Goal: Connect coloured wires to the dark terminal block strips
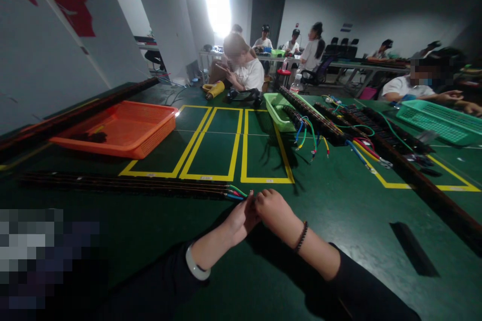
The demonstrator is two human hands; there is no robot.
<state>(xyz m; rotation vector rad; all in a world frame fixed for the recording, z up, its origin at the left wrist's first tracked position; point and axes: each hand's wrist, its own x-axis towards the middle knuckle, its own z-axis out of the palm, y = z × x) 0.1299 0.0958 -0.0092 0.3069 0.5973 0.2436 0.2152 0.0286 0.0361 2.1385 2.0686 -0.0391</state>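
A long dark cable bundle lies across the near part of the green table. Blue, red and green wires come out of its right end and run to my hands. My left hand is closed around the wire ends, thumb up. Pressed against it, my right hand is closed with its fingers curled. Whatever sits between the right fingertips is hidden. A light bangle circles my left wrist and a dark bead bracelet my right.
An orange basket stands left, beyond the bundle. Yellow tape rectangles mark the table. At right are more cable bundles, a light green basket, a teal basket and a black strip. People sit around other tables.
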